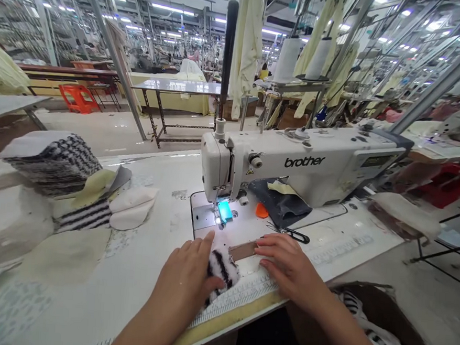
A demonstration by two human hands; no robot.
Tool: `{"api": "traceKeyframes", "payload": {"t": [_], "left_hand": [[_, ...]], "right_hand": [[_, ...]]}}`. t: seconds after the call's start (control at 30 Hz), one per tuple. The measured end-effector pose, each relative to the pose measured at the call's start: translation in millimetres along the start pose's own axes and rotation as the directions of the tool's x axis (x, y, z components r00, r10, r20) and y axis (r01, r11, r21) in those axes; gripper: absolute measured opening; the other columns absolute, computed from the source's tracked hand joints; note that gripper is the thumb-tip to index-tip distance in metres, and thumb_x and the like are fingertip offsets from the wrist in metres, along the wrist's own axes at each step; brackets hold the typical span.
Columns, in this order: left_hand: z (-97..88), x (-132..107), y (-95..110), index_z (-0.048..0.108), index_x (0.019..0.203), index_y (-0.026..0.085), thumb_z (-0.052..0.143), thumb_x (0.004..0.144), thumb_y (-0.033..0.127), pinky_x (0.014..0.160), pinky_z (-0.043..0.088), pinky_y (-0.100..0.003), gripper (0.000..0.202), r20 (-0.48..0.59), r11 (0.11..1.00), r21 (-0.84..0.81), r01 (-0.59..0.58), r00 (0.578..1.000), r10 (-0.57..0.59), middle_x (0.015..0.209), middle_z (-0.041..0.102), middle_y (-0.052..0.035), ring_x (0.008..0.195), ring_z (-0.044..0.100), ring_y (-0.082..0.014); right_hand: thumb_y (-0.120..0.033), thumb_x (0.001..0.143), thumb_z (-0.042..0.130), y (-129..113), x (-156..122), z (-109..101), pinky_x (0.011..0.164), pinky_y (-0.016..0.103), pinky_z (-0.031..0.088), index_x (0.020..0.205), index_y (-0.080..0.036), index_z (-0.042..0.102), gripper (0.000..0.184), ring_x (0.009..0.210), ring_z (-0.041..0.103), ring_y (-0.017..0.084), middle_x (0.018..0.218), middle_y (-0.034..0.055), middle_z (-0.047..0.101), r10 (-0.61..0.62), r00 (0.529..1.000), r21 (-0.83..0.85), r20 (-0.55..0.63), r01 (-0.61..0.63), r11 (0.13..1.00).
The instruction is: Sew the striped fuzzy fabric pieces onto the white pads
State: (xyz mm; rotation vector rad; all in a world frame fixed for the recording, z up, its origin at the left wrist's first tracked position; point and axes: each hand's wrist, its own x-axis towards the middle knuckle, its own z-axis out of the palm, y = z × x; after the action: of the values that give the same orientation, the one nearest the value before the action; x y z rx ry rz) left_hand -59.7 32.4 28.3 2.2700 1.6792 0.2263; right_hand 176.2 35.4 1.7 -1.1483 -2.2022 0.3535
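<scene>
My left hand (185, 274) lies over a small black-and-white striped fuzzy fabric piece (222, 265) on the sewing table, fingers curled around it and thumb pressing its edge. My right hand (289, 263) rests just right of it, fingers together, pinching a narrow brown strip (243, 250) against the fabric. Both sit in front of the needle area (216, 209) of a white Brother sewing machine (293, 164), where a small lamp glows blue. A printed ruler strip (245, 294) runs along the table's front edge below my hands.
A stack of striped fuzzy pieces (57, 163), pale yellow and white cut pieces (131, 207) lie at the left. Dark cloth (281, 202), an orange bit (261, 210) and black snips (294, 234) sit beside the machine. A box with striped fabric (383, 341) stands lower right.
</scene>
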Motion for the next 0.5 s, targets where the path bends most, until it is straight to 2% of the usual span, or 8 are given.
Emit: {"api": "traceKeyframes", "payload": {"t": [0.07,0.1,0.13,0.2,0.27,0.33,0.43,0.5], "left_hand": [[-0.9,-4,-5,0.061,0.099,0.018,0.062,0.071,0.021,0.073,0.046,-0.037,0.029,0.019,0.993,-0.12,0.017,1.0,-0.015,0.095,0.063,-0.0084,0.091,0.058,-0.0276],[-1.2,-7,-8,0.061,0.087,0.02,0.057,0.072,0.02,0.07,0.046,-0.035,0.016,0.016,0.978,-0.206,0.011,1.0,-0.008,0.089,0.062,-0.006,0.085,0.059,-0.0251],[-1.6,-10,-10,0.057,0.078,0.02,0.052,0.071,0.018,0.068,0.045,-0.033,0.008,-0.002,0.952,-0.306,0.0,1.0,0.0,0.086,0.061,-0.0044,0.082,0.059,-0.0229],[-2.5,-16,-13,0.047,0.07,0.02,0.047,0.067,0.014,0.068,0.044,-0.03,0.007,-0.051,0.853,-0.521,-0.013,0.999,-0.015,0.09,0.061,-0.0037,0.083,0.058,-0.0204],[-4.0,-21,-11,0.038,0.067,0.021,0.048,0.066,0.014,0.067,0.044,-0.028,0.012,-0.046,0.72,-0.694,0.018,0.997,-0.069,0.097,0.063,-0.0041,0.085,0.058,-0.0192],[-5.8,-25,-7,0.034,0.065,0.021,0.054,0.068,0.019,0.064,0.044,-0.025,0.02,-0.007,0.626,-0.776,0.08,0.991,-0.136,0.094,0.065,-0.0035,0.08,0.059,-0.0183],[-8.4,-28,-1,0.047,0.079,0.022,0.064,0.066,0.025,0.063,0.044,-0.025,0.021,0.026,0.601,-0.784,0.156,0.975,-0.219,0.084,0.065,0.0007,0.072,0.059,-0.0168],[-9.6,-30,1,0.055,0.094,0.024,0.071,0.061,0.026,0.065,0.045,-0.026,0.037,0.014,0.619,-0.765,0.175,0.967,-0.255,0.083,0.066,0.002,0.072,0.06,-0.0175]], "right_hand": [[-0.021,0.086,0.051,13,-5,-4,0.09,0.044,0.041,0.101,-0.024,0.063,0.019,0.103,0.052,0.024,0.106,0.006,0.062,0.049,0.997,-0.074,-0.065,-0.054,0.996],[-0.022,0.086,0.051,20,-8,-6,0.089,0.044,0.041,0.102,-0.023,0.062,0.02,0.103,0.052,0.024,0.106,0.0067,0.062,0.082,0.991,-0.117,-0.101,-0.094,0.989],[-0.024,0.086,0.05,26,-10,-7,0.087,0.044,0.042,0.102,-0.023,0.062,0.02,0.102,0.052,0.025,0.107,0.0073,0.061,0.116,0.984,-0.16,-0.134,-0.137,0.977],[-0.027,0.085,0.05,36,-13,-9,0.083,0.044,0.043,0.104,-0.023,0.062,0.023,0.1,0.053,0.026,0.105,0.008,0.062,0.174,0.97,-0.244,-0.17,-0.212,0.946],[-0.028,0.084,0.05,42,-14,-9,0.08,0.044,0.043,0.105,-0.023,0.062,0.025,0.098,0.053,0.027,0.104,0.0081,0.062,0.209,0.963,-0.306,-0.171,-0.253,0.918],[-0.027,0.084,0.05,46,-14,-9,0.077,0.043,0.044,0.107,-0.023,0.062,0.027,0.097,0.053,0.027,0.103,0.0078,0.061,0.228,0.961,-0.336,-0.155,-0.268,0.903],[-0.024,0.083,0.052,49,-12,-8,0.077,0.043,0.044,0.11,-0.022,0.062,0.029,0.093,0.053,0.027,0.098,0.0078,0.061,0.244,0.958,-0.325,-0.148,-0.28,0.903],[-0.023,0.083,0.052,51,-11,-9,0.075,0.042,0.044,0.108,-0.02,0.063,0.027,0.089,0.053,0.027,0.09,0.0081,0.062,0.237,0.961,-0.301,-0.14,-0.269,0.915]]}}
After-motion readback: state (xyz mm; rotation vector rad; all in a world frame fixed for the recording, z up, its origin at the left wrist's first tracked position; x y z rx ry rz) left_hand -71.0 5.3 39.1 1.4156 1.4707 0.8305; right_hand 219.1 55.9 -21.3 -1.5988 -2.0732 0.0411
